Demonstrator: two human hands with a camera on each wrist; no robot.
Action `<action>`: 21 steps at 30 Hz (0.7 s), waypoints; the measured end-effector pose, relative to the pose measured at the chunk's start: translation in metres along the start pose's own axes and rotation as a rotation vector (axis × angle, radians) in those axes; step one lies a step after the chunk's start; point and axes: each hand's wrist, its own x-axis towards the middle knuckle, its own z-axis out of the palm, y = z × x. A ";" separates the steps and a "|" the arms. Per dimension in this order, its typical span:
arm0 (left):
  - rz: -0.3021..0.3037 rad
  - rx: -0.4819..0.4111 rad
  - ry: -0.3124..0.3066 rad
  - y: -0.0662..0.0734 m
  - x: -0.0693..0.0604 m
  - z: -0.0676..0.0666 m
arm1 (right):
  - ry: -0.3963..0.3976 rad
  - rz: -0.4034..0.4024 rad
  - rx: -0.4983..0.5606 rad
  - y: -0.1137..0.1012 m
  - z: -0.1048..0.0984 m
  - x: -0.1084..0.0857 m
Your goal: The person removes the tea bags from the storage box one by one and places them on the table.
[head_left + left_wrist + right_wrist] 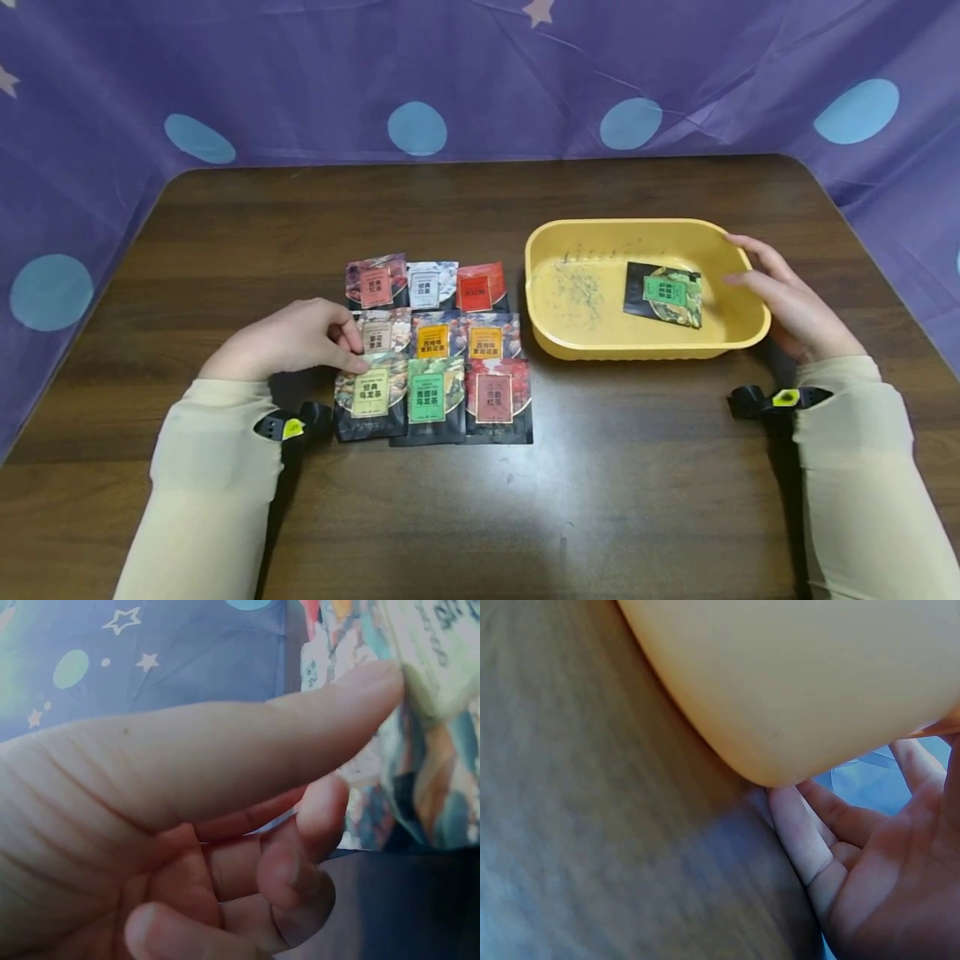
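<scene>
Tea packets lie in rows on the table. My left hand point(303, 337) is at the left column, its thumb on the upper left of a light-green-labelled tea packet point(371, 396) and its other fingers curled. In the left wrist view the thumb point(337, 712) meets that packet's edge; where the index fingertip touches is partly hidden. My right hand point(795, 304) grips the right end of a yellow plastic basin point(585, 343), thumb over the rim and fingers outside. One green-labelled tea packet point(663, 293) lies inside the basin.
Next to the held packet are a green-labelled packet point(427, 400) and a dark red-labelled one point(498, 400). Further rows lie behind, including a red packet point(482, 287). The brown wooden table point(450, 525) meets a purple curtain point(495, 75) at the back.
</scene>
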 end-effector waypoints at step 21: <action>0.079 0.054 0.186 0.060 0.004 -0.020 | -0.015 -0.010 0.004 0.002 -0.001 0.000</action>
